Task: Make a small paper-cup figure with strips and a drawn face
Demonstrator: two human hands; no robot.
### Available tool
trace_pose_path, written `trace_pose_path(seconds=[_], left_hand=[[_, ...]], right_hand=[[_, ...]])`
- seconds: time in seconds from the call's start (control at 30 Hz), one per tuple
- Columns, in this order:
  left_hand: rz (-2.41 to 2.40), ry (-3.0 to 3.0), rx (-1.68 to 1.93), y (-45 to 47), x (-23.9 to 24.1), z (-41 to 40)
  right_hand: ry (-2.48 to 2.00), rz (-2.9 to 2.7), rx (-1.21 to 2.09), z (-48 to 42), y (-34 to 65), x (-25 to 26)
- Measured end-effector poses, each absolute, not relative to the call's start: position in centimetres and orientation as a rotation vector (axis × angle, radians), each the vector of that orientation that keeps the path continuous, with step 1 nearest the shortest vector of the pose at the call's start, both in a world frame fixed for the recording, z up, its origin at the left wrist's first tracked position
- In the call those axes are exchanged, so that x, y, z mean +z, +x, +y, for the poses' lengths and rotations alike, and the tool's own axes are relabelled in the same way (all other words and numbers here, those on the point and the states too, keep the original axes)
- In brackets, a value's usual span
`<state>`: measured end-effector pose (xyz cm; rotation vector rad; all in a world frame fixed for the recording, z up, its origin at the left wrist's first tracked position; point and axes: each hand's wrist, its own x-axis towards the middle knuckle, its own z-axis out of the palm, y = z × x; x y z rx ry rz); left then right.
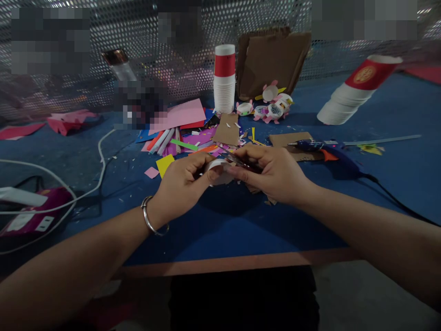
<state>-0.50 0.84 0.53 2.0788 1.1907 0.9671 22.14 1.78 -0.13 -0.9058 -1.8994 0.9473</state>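
Between my hands, above the blue table [223, 239], is a small white paper cup piece [220, 177], low and round like a cut-off cup bottom. My left hand [184, 181] is closed on its left side, thumb on the near face. In my right hand [272, 172] are scissors [236, 160], their blades pointing left over the piece's upper rim. The right thumb and a fingertip also touch the piece's right side. The scissor handles are mostly hidden by the fingers. Paper and cardboard scraps lie just beyond both hands.
Behind the scraps stand a stack of paper cups [224, 85] and small paper-cup animals [274, 108]. Another cup stack [358, 92] leans at right, near a blue glue gun [330, 149] on cardboard. Colored paper [182, 115] is piled at centre; a power strip [37, 214] and white cable lie left.
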Motion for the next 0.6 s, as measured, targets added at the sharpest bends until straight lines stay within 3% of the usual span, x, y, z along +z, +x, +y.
trace_pose_path(seconds=[0.6], left_hand=[[0.855, 1.314, 0.893, -0.49, 0.45, 1.0]], right_hand=[[-0.941, -1.829, 1.069, 1.44, 22.08, 0.52]])
